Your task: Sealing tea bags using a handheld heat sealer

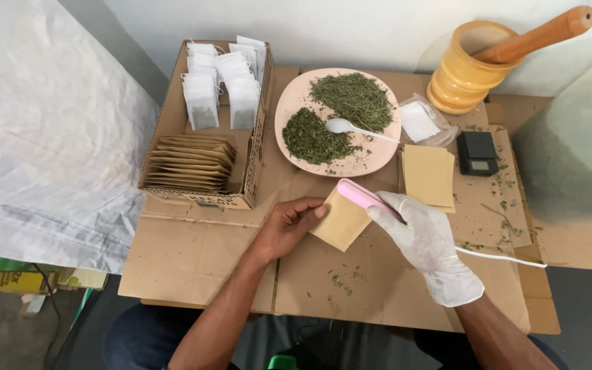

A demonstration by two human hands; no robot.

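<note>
Resting tilted above the cardboard-covered surface [193, 253], the flat tan paper pouch [342, 220] sits between both hands. Left hand [286, 225], bare, pinches the pouch's left edge. Right hand [423, 236], gloved white, grips a pink handheld sealer [363, 194] clamped across the pouch's top edge.

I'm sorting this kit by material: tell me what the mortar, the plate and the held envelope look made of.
Mortar: seemingly wood, glossy yellow varnish, turned ridges. Plate: smooth pink, ceramic or plastic, unclear. Envelope: matte tan kraft paper.
</note>
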